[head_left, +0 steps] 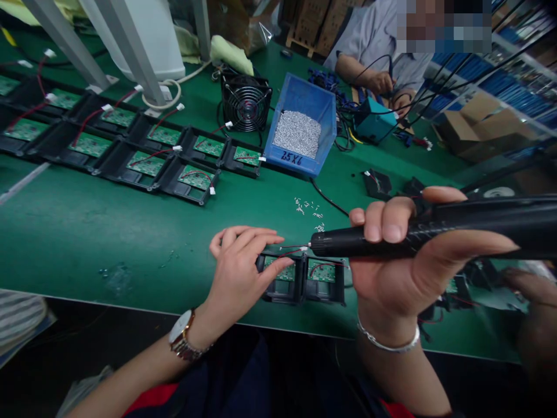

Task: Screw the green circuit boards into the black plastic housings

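Note:
My right hand (pixel 402 261) is closed round a black electric screwdriver (pixel 435 231) held level, its tip pointing left above two black housings with green circuit boards (pixel 322 277). My left hand (pixel 241 270), a watch on its wrist, rests with fingers stretched flat on the left housing (pixel 278 284) near the table's front edge. Red wires with a white plug run across the boards by the screwdriver tip. A few loose screws (pixel 308 208) lie on the green mat just beyond.
A blue bin of screws (pixel 302 125) stands at mid-table, a small black fan (pixel 245 101) to its left. Rows of black housings with boards (pixel 130 151) fill the left. Another person (pixel 383 64) works at the far right beside a teal box (pixel 374 122).

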Demonstrator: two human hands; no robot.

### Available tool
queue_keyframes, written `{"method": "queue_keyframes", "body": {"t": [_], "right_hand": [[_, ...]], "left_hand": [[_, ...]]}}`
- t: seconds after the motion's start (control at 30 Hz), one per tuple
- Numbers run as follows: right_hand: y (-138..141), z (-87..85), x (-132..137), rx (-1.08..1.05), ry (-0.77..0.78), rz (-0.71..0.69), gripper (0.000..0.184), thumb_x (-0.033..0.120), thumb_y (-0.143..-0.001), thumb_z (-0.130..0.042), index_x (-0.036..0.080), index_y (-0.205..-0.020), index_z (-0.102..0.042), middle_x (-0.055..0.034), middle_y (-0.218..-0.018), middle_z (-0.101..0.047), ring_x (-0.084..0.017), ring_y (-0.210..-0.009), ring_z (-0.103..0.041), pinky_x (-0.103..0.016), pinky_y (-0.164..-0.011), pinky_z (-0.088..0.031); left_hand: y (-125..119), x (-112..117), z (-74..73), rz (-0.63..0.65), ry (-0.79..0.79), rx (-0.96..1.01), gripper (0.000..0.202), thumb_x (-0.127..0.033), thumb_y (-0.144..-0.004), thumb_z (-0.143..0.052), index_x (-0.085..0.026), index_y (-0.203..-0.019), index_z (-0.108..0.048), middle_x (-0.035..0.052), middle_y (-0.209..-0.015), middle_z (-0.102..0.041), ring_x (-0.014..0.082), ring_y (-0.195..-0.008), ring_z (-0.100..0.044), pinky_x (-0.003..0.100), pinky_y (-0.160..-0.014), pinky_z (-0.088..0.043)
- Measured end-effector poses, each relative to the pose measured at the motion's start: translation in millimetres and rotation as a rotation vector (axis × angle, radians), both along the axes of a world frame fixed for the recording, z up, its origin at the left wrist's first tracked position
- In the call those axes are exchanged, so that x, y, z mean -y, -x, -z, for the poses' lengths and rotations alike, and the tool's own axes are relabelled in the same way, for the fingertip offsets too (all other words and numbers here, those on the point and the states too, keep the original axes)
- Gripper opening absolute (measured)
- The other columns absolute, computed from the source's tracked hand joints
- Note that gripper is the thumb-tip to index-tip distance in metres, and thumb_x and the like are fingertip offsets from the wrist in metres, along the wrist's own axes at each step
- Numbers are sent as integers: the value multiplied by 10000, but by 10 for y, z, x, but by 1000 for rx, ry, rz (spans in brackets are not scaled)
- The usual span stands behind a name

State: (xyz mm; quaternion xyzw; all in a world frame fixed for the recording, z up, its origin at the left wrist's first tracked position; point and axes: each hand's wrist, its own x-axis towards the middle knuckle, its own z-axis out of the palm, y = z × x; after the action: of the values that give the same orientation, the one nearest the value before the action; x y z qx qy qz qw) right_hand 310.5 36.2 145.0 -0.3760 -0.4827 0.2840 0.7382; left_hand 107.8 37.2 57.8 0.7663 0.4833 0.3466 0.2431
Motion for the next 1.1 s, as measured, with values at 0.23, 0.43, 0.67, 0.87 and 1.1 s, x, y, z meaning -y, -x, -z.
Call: {"method": "queue_keyframes", "body": {"t": [0.23,0.43,0.67,0.87,1.1], "right_hand": [[160,-126,44,-46,42,8,344,692,-926,-785,368,-1039,-761,98,-593,-357,-131,-492,-437,-309,-655,-559],[196,-208,69,-161,53,10,313,627,-924,-826,319,-967,-785,99,-563,-343,-108,-490,-391,-286,-643,-533],[235,-187,91,-141,63,34,385,690,-876,-844,322,-983,-800,105,-554,-383,-107,-466,-416,-313,-622,-534],[246,-231,123,-159,76,3,269,627,-947,-800,359,-972,-800,105,-571,-346,-111,-483,-395,-306,-663,-522],[251,-212,138,-121,40,-68,349,657,-885,-856,341,-1018,-793,107,-543,-388,-125,-449,-406,-352,-579,-517]], "left_hand": [[60,-6,-60,-49,27,31,145,-369,-1058,-775,-309,-928,-800,-17,-1041,-860,288,-1121,-666,544,-1040,-352],[137,-46,-71,-19,-15,38,224,-468,-1000,-846,-299,-863,-796,-6,-961,-845,280,-1069,-659,511,-1008,-375],[202,-81,-97,50,-197,-21,179,-409,-1023,-823,-317,-870,-817,-34,-981,-866,287,-1079,-635,520,-1025,-319],[243,-81,-89,90,-293,-45,163,-404,-1039,-797,-307,-909,-814,-40,-997,-872,291,-1085,-634,524,-1050,-276],[269,-91,-141,153,-314,-87,169,-401,-993,-851,-293,-891,-769,-54,-977,-860,282,-1074,-648,526,-1099,-263]]}}
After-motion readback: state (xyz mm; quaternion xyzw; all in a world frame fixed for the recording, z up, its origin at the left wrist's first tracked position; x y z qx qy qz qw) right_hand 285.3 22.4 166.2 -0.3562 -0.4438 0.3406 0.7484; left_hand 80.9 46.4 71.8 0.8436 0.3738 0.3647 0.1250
